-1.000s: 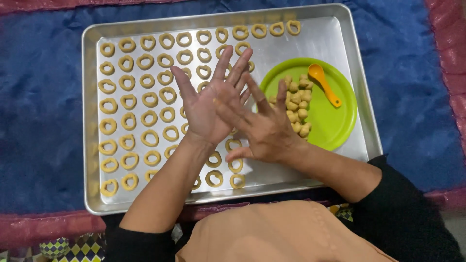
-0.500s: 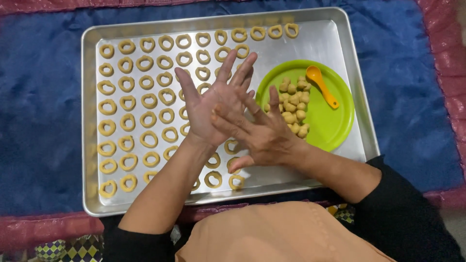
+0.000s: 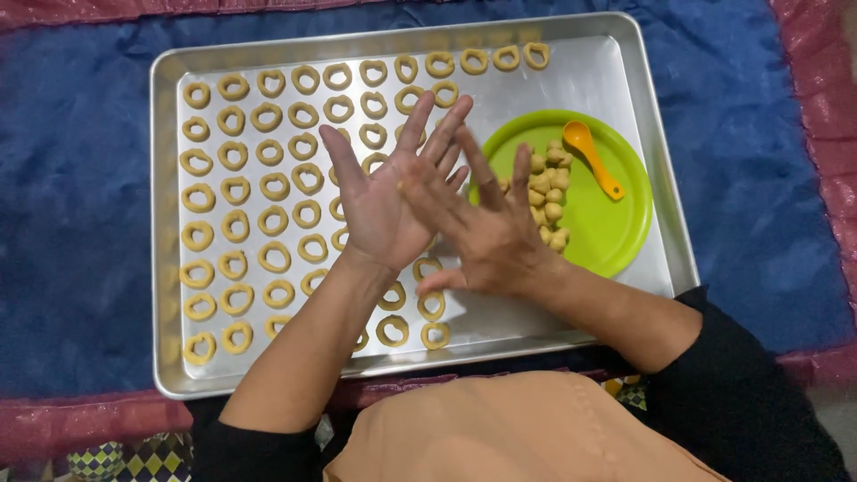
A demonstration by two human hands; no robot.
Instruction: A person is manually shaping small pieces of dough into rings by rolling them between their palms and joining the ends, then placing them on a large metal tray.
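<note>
My left hand (image 3: 379,201) is held palm up over the middle of a silver baking tray (image 3: 159,223), fingers spread. My right hand (image 3: 495,236) lies palm down across it, its fingers over the left palm. Whatever is between the two palms is hidden. Several rows of pale dough rings (image 3: 268,187) fill the left and top of the tray. On the tray's right side sits a green plate (image 3: 607,223) with a heap of small dough balls (image 3: 546,201) and an orange spoon (image 3: 594,156).
The tray lies on a blue cloth (image 3: 80,241) with a red border (image 3: 89,428). My lap in tan fabric (image 3: 500,428) is at the tray's near edge. A few rings (image 3: 411,326) lie under my forearms.
My right hand has slid a little back and forth across my left palm. The tray, plate and rings stay where they were.
</note>
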